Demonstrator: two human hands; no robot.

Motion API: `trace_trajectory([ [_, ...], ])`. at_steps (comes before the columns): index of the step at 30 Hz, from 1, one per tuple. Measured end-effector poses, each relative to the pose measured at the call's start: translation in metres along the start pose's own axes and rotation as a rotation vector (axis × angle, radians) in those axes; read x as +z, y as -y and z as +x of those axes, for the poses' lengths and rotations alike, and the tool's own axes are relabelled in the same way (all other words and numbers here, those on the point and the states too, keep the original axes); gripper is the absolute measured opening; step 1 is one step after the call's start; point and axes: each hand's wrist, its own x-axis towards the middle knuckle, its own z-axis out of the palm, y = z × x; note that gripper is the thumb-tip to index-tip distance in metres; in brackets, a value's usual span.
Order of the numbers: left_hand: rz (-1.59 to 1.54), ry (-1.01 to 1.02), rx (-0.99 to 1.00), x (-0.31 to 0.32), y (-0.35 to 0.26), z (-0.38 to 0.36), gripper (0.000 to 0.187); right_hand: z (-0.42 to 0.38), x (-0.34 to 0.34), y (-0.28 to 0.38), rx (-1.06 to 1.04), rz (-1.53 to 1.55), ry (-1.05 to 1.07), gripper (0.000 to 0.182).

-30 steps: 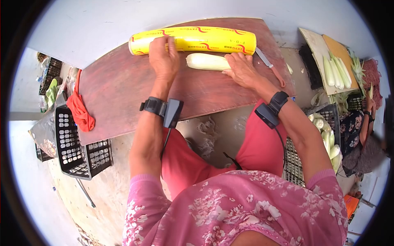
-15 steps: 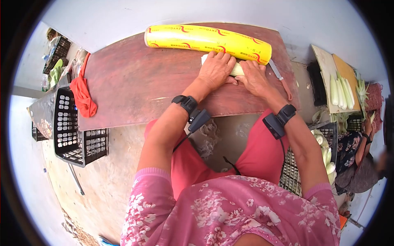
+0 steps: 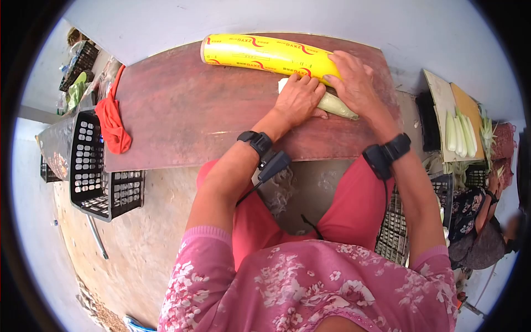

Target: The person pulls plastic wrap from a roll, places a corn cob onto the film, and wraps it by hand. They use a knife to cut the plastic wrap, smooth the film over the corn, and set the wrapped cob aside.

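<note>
A pale green ear of corn (image 3: 338,106), husk on, lies on the reddish-brown table (image 3: 182,110), its tapered end pointing right. My left hand (image 3: 300,98) is closed over its left part, thumb underneath, and a white end shows beyond the knuckles. Just behind it lies a yellow printed roll of cling film (image 3: 260,52). My right hand (image 3: 354,83) grips the right end of this roll, thumb on the near side and fingers over the top. That end of the roll is hidden under the hand.
A red cloth (image 3: 112,124) hangs over the table's left edge beside a black crate (image 3: 91,160). Trimmed corn ears (image 3: 461,134) lie on boards at right, above another crate (image 3: 392,227). Another person's arm (image 3: 487,207) is at far right.
My right hand has left the corn and moved up onto the roll's right end, uncovering the corn's tapered end. My left hand stays on the corn. The knife is now hidden from view.
</note>
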Motion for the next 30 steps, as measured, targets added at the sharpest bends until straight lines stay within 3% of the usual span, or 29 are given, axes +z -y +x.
trace_trajectory([
  [4, -0.029, -0.007, 0.008, 0.003, 0.002, 0.001, 0.055, 0.012, 0.024, -0.019, -0.146, -0.260, -0.043, 0.066],
  [7, -0.041, 0.011, 0.001, 0.003, 0.003, 0.001, 0.054, 0.022, 0.024, -0.029, -0.100, -0.330, 0.076, 0.081],
  [13, -0.060, 0.015, -0.006, -0.001, 0.005, 0.006, 0.054, 0.029, 0.022, -0.037, -0.094, -0.250, 0.124, 0.097],
  [19, -0.098, 0.038, -0.033, -0.002, 0.003, 0.006, 0.054, 0.031, 0.026, -0.038, -0.068, -0.238, 0.083, 0.098],
  [30, -0.095, 0.139, -0.109, -0.009, -0.024, -0.008, 0.053, 0.033, 0.007, -0.037, -0.045, -0.064, 0.257, 0.094],
])
